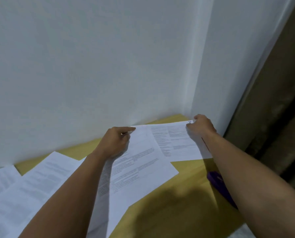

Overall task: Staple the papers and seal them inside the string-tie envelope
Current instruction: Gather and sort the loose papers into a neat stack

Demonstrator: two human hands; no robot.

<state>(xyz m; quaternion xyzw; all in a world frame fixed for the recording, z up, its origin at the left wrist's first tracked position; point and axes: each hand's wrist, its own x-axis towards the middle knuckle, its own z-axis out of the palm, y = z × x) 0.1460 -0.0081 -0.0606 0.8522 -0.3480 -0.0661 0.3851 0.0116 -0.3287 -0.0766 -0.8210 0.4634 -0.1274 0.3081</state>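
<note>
Several printed white sheets lie spread over a yellow table (186, 186). My left hand (115, 141) pinches the far left corner of a middle sheet (143, 169), index finger stretched along its top edge. My right hand (200, 125) grips the far right corner of another sheet (176, 143) by the wall corner; that sheet lies under the middle one where they overlap. A purple stapler (218, 184) sits on the table, partly hidden under my right forearm. No envelope is in view.
More printed sheets (40, 182) overlap at the left, reaching the frame's edge. White walls (109, 66) meet in a corner right behind the table. A dark door frame (272, 109) stands at the right. Bare yellow tabletop shows in front.
</note>
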